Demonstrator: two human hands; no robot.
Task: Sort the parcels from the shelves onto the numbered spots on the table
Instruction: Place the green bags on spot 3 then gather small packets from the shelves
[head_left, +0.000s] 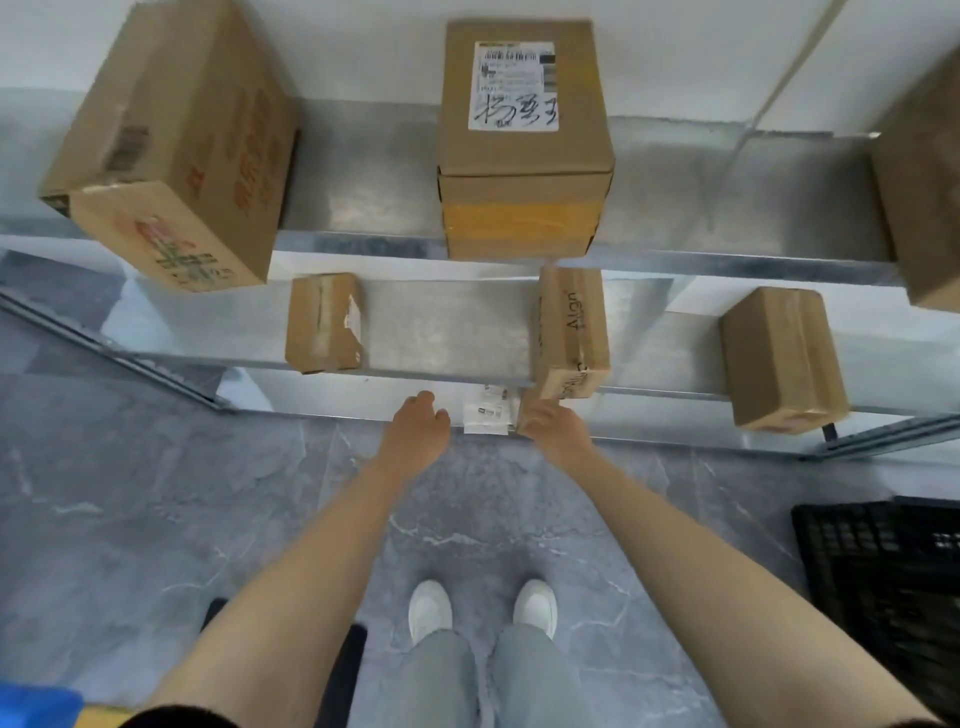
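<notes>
Two hands (415, 427) (546, 422) at a white-labelled parcel (487, 415) beneath the box printed "Align" (571, 325)

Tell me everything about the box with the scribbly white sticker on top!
The cardboard box is brown and closed, upright in the middle of the upper metal shelf, its front at the edge. A white shipping label with barcodes and black handwriting sits on top. Yellowish tape bands its front. Only the shelf touches it.
</notes>
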